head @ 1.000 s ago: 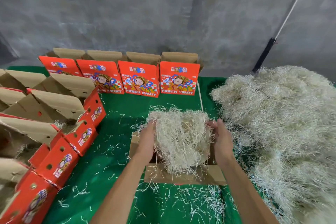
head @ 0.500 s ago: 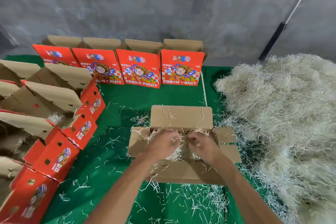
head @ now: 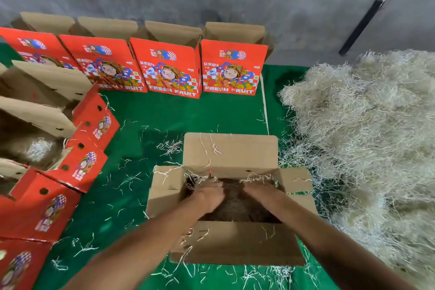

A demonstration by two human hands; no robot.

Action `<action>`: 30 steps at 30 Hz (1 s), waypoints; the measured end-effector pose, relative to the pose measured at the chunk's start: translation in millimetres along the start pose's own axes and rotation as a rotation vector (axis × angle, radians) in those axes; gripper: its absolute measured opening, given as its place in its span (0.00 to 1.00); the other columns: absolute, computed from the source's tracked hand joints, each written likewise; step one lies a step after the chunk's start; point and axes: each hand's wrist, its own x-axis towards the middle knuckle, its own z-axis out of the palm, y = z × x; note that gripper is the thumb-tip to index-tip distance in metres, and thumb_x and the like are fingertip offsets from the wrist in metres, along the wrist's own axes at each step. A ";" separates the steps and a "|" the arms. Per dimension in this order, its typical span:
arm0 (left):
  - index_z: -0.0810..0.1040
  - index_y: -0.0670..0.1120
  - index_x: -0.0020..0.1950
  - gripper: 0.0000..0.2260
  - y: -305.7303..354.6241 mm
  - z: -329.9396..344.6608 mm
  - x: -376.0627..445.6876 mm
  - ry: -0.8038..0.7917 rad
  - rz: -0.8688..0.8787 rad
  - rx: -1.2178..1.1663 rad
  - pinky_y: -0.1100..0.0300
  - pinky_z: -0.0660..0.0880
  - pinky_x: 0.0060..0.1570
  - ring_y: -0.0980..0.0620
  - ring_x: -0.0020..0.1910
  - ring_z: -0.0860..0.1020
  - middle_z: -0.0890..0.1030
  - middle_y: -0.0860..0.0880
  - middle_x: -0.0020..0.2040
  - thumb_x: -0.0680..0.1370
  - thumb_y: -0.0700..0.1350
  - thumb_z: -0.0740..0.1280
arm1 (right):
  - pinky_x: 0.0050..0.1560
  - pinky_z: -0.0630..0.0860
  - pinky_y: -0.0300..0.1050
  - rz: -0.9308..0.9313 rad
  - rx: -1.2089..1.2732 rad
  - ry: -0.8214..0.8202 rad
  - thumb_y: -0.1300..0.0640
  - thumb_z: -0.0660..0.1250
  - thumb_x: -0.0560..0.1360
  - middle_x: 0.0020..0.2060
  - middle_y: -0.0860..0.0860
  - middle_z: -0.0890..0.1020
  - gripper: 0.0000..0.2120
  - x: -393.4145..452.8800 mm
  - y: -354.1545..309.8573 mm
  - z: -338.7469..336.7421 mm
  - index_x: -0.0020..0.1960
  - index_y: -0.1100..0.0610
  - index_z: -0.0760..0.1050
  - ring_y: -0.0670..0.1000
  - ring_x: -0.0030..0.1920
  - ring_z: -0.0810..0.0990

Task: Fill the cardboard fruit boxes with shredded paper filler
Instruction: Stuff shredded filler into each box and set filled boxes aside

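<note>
An open cardboard box (head: 231, 195) sits in the near middle of a green-covered worktop (head: 164, 115), its four flaps folded outward. Both of the person's hands reach down into its mouth from the near side. The left hand (head: 207, 195) is at the left of the opening and the right hand (head: 261, 192) at the right, their fingertips dipping into the dark interior. The picture is blurred here, so whether each grip is spread flat or curled around paper cannot be told. Pale shredded paper filler (head: 256, 178) shows along the far inner edge of the box, just beyond the fingertips.

A large loose heap of shredded paper (head: 367, 139) covers the right side of the worktop, near the box. Four red fruit boxes (head: 169, 70) printed "FRESH FRUIT" stand in a row at the far edge, flaps open. More red boxes (head: 91, 129) line the left side. Stray strands (head: 131, 179) scatter over the green cover.
</note>
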 end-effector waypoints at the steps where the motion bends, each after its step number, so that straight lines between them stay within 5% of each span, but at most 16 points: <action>1: 0.74 0.40 0.69 0.19 0.0 3.4 4.0 -0.011 -0.005 -0.043 0.50 0.56 0.76 0.46 0.76 0.61 0.67 0.44 0.75 0.78 0.36 0.65 | 0.71 0.62 0.50 -0.016 0.021 0.018 0.45 0.57 0.79 0.69 0.50 0.73 0.21 2.5 0.7 7.8 0.69 0.49 0.73 0.54 0.70 0.69; 4: 0.70 0.40 0.72 0.21 -0.6 8.8 10.5 0.015 -0.054 -0.191 0.52 0.58 0.75 0.43 0.75 0.64 0.66 0.41 0.75 0.79 0.35 0.62 | 0.72 0.63 0.60 -0.029 -0.109 -0.039 0.54 0.57 0.81 0.72 0.57 0.70 0.20 24.1 -5.5 2.2 0.72 0.51 0.70 0.61 0.72 0.68; 7: 0.65 0.44 0.76 0.21 1.7 2.2 14.7 0.013 -0.106 -0.296 0.53 0.59 0.73 0.42 0.74 0.65 0.67 0.40 0.75 0.83 0.44 0.51 | 0.65 0.73 0.55 0.033 -0.080 -0.027 0.58 0.52 0.83 0.66 0.58 0.77 0.17 37.7 -18.5 -13.5 0.67 0.56 0.73 0.59 0.65 0.76; 12: 0.76 0.39 0.65 0.16 0.8 6.6 16.7 0.014 -0.071 -0.101 0.59 0.70 0.53 0.43 0.63 0.75 0.77 0.41 0.64 0.83 0.43 0.56 | 0.52 0.78 0.55 0.145 0.072 -0.057 0.63 0.55 0.82 0.58 0.58 0.82 0.15 29.6 -25.3 -17.0 0.60 0.61 0.79 0.60 0.58 0.81; 15: 0.68 0.42 0.73 0.19 -3.9 9.7 4.3 -0.027 -0.166 -0.026 0.54 0.69 0.64 0.45 0.72 0.64 0.67 0.44 0.74 0.82 0.40 0.61 | 0.52 0.74 0.50 0.274 0.086 -0.062 0.63 0.56 0.82 0.61 0.58 0.79 0.15 24.3 -24.1 -14.4 0.62 0.61 0.78 0.57 0.61 0.77; 19: 0.68 0.46 0.74 0.24 -14.4 11.8 -12.0 -0.078 -0.125 0.128 0.46 0.51 0.76 0.46 0.78 0.51 0.55 0.46 0.80 0.79 0.45 0.66 | 0.60 0.74 0.51 0.309 0.036 -0.065 0.61 0.55 0.82 0.66 0.57 0.76 0.16 19.1 -20.9 -19.4 0.67 0.60 0.75 0.57 0.65 0.76; 25: 0.77 0.46 0.63 0.19 -14.7 -15.9 -41.1 0.181 -0.015 -0.015 0.44 0.64 0.69 0.43 0.71 0.66 0.72 0.44 0.68 0.73 0.45 0.71 | 0.64 0.72 0.52 0.127 0.077 -0.073 0.62 0.60 0.80 0.64 0.57 0.76 0.14 16.7 -30.7 -37.4 0.63 0.59 0.77 0.57 0.68 0.71; 30: 0.76 0.43 0.65 0.14 0.2 -17.0 -30.5 -0.150 -0.266 -0.406 0.51 0.70 0.66 0.43 0.65 0.75 0.77 0.42 0.66 0.80 0.43 0.63 | 0.54 0.77 0.47 0.009 0.200 -0.235 0.56 0.64 0.79 0.57 0.58 0.82 0.13 38.0 -66.0 -45.0 0.60 0.59 0.79 0.57 0.55 0.81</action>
